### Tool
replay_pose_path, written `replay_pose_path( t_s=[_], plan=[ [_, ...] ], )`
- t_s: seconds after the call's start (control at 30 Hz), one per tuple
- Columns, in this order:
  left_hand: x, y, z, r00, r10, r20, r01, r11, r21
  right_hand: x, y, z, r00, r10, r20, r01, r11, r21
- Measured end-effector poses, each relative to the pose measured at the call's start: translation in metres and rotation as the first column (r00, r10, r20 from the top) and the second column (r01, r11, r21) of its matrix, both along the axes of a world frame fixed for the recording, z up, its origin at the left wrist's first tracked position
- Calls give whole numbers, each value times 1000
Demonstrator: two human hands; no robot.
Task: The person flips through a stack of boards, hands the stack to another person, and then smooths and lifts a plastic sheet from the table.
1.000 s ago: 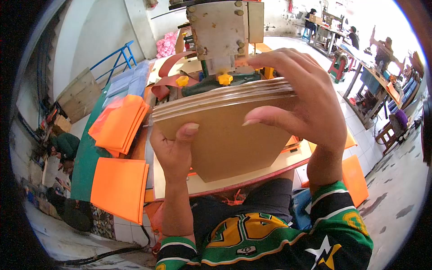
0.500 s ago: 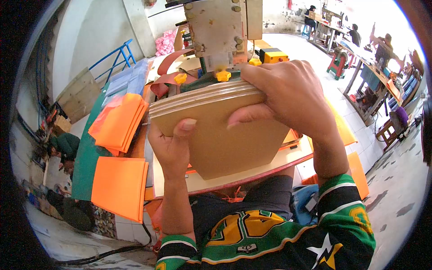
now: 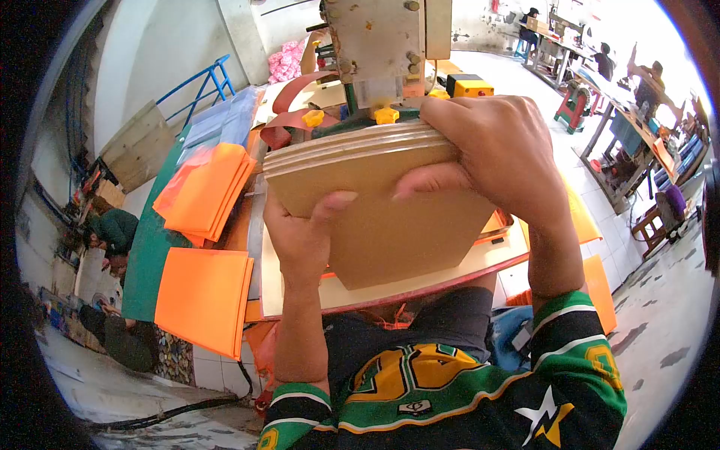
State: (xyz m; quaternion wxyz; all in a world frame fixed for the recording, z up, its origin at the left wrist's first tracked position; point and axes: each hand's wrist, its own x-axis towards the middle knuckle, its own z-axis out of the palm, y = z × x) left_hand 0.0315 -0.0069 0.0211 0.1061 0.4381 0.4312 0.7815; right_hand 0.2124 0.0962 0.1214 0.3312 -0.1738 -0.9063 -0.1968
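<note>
Right hand (image 3: 510, 157) has closed on brown boards (image 3: 401, 232), left hand (image 3: 300, 236) grasping too; they hide some tabletop (image 3: 510, 249) near orange sheets (image 3: 201, 300).

A workshop room with pale walls (image 3: 180, 49) and strong white light at the upper right.
On the left, a blue rail (image 3: 191, 81) stands before the wall, and near it a wooden panel (image 3: 129, 165) is tilted. The far wall (image 3: 480, 19) has dark, worn spots. White tiles (image 3: 517, 79) cover the floor further back; at the right, a grey floor (image 3: 656, 330) has dark patches. Work tables (image 3: 611, 91) stand in a row near the bright side, with a small stool (image 3: 652, 226) close to them.
</note>
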Motion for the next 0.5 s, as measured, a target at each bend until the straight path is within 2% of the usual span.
replay_pose_path(
  t_s=[0.03,0.1,0.23,0.33,0.4,0.5],
  plan=[
    [0,-1,-4,1000,-5,0,5,1000,-2,0,1,0,1000,-5,0,5,1000,-2],
    [0,-1,-19,996,87,-28,-90,989,-117,-1,5,-1,998,-52,46,51,999,14],
    [0,-3,-44,998,61,24,-56,988,-144,-1,1,0,995,-66,71,67,998,-16],
    [0,-4,-58,996,94,-13,-94,991,-96,-1,-1,-1,1000,6,-13,-6,1000,-9],
    [0,-8,-66,999,33,41,-26,986,-168,1,1,-2,999,-35,28,35,999,-2],
    [2,-9,-76,994,-9,112,30,982,-185,-1,2,-2,998,-55,30,56,998,-8]
  ],
)
